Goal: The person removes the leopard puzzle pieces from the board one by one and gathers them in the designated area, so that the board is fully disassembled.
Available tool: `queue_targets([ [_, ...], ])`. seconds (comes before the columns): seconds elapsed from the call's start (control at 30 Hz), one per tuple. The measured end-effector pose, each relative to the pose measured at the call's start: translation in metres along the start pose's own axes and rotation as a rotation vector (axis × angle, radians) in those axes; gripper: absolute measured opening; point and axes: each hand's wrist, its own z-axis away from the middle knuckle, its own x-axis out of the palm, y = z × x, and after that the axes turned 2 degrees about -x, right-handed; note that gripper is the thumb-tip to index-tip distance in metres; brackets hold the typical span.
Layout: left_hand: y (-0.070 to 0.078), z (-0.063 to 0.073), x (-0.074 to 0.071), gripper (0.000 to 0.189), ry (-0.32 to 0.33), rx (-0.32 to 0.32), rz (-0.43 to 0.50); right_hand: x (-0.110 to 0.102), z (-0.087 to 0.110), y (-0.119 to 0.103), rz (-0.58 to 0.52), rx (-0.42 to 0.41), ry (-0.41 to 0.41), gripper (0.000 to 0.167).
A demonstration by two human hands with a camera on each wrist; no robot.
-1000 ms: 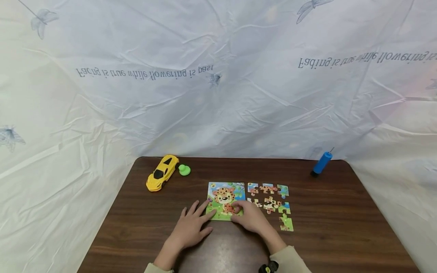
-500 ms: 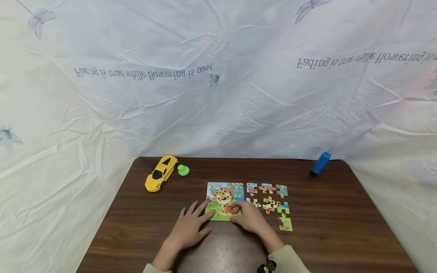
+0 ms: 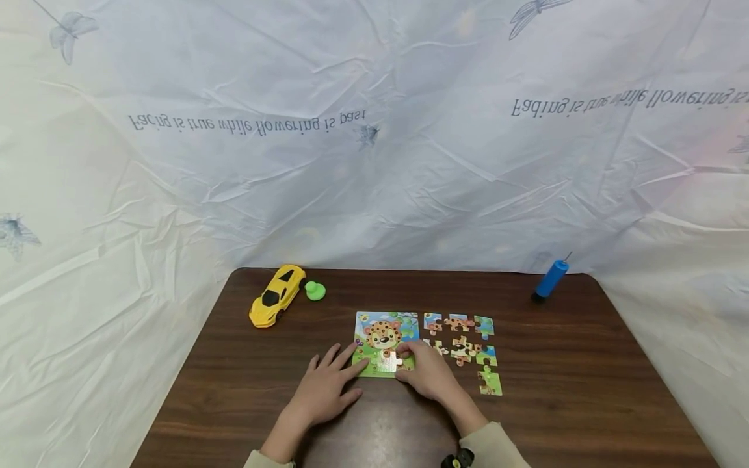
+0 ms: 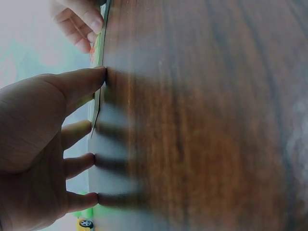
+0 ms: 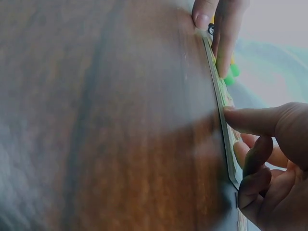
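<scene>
A square puzzle board [image 3: 386, 325] with a cartoon leopard lies flat on the table in the head view. My left hand [image 3: 323, 389] spreads over its lower left corner, index finger resting on the board. Fingertips of that hand also touch the wood in the left wrist view. At the board's lower right, my right hand [image 3: 430, 372] curls thumb and index finger at the edge of a puzzle piece [image 3: 386, 361], which shines pale at the bottom middle. In the right wrist view, the right thumb [image 5: 250, 120] reaches the board's near edge, with the other fingers bent.
Several loose puzzle pieces [image 3: 462, 350] lie in rows right of the board. A yellow toy car [image 3: 277, 296] and a green knobbed disc [image 3: 315, 291] stand at the back left. At the back right lies a blue cylinder [image 3: 550, 281] with a thin metal rod. White printed sheeting hangs behind the table.
The leopard's lower body, orange before, now shows a pale, jigsaw-shaped patch beside the right fingers. Both hands stay in nearly the same place.
</scene>
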Motion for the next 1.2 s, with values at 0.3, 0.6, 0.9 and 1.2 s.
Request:
queue_targets([
  [0.3,-0.001,0.000,0.000,0.057,0.004,0.012,0.004,-0.002,0.001,0.000,-0.034,0.004,0.013,0.039],
  [0.6,0.000,0.000,0.000,0.057,0.010,0.016,0.015,0.000,0.001,0.000,-0.030,-0.029,0.040,0.023],
  [0.9,0.003,0.001,-0.005,0.057,-0.032,-0.012,0.024,-0.008,0.005,0.003,-0.095,0.000,0.054,0.021],
  [1.2,0.005,0.000,-0.006,0.056,-0.054,-0.029,0.016,-0.033,0.019,0.017,-0.140,0.054,0.083,0.018],
])
